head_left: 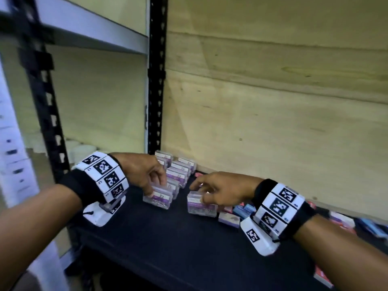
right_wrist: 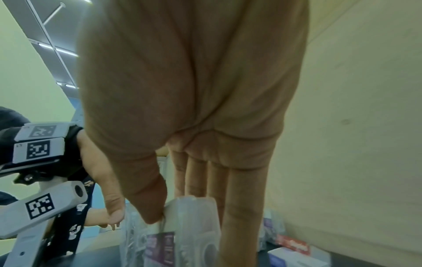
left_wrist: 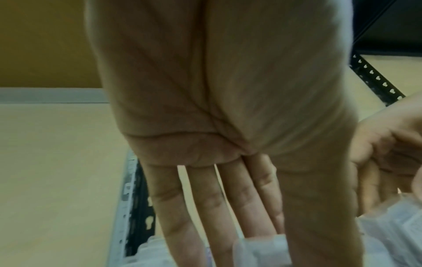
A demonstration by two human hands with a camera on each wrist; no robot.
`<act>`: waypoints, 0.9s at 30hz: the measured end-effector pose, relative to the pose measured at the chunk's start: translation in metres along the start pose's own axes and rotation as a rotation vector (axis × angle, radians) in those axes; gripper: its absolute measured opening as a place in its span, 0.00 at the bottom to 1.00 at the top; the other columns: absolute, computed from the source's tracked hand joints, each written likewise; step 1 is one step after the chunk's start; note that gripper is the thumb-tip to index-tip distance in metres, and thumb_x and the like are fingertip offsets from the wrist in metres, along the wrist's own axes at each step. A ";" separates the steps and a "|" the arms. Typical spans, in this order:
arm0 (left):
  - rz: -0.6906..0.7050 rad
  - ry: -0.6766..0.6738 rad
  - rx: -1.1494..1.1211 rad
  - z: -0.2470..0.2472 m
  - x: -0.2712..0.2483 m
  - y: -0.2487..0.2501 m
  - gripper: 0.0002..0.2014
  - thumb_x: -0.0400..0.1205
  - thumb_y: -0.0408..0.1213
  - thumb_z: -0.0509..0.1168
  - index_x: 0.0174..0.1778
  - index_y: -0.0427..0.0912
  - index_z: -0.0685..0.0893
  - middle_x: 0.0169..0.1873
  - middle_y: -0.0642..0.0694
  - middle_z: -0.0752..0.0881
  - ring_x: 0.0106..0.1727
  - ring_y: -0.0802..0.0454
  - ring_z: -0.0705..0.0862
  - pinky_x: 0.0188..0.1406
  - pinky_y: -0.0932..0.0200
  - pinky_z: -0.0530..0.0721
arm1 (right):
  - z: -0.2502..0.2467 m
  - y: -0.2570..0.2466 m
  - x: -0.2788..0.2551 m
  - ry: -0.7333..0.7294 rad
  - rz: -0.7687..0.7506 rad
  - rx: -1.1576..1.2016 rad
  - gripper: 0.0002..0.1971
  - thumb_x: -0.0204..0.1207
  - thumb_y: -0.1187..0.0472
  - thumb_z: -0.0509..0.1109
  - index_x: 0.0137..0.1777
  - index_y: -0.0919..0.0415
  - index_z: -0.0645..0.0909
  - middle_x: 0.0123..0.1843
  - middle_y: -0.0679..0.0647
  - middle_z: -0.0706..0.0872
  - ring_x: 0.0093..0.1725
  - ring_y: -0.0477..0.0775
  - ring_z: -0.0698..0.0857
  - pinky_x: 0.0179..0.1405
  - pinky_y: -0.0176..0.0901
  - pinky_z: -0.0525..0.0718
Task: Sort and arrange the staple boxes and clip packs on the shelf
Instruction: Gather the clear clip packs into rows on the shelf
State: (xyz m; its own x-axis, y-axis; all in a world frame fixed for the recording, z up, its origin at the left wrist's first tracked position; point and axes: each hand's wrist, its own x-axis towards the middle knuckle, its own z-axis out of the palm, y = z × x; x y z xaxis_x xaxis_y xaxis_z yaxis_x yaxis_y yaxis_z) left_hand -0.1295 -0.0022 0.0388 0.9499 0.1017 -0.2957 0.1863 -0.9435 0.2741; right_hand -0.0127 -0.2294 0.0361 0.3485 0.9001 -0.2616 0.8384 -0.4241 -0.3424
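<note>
Plywood back wall (head_left: 273, 91); black slotted upright (head_left: 156, 70); grey upper shelf (head_left: 94, 32).

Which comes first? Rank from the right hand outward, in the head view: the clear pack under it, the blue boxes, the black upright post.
1. Clear pack: gripped by the right hand.
2. Blue boxes: on the shelf just right of that pack, beneath the wrist.
3. Black upright post: far back left, beyond the rows of packs.

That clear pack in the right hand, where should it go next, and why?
Probably slide it left to join the row. The right hand grips a clear clip pack standing apart from the row of matching packs, whose front pack the left hand holds.
</note>
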 end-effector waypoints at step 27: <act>-0.137 0.029 -0.088 0.009 -0.016 -0.028 0.23 0.73 0.31 0.78 0.62 0.52 0.84 0.50 0.61 0.84 0.57 0.60 0.84 0.57 0.63 0.82 | 0.021 -0.025 0.024 0.014 -0.044 -0.076 0.23 0.84 0.51 0.68 0.77 0.48 0.70 0.61 0.43 0.82 0.57 0.45 0.81 0.54 0.36 0.76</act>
State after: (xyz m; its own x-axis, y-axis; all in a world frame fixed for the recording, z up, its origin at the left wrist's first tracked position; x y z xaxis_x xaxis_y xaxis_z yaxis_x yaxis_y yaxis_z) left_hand -0.1523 0.0196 0.0279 0.9207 0.2375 -0.3096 0.3346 -0.8889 0.3130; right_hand -0.0343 -0.1997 0.0190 0.3161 0.9191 -0.2353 0.8821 -0.3760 -0.2838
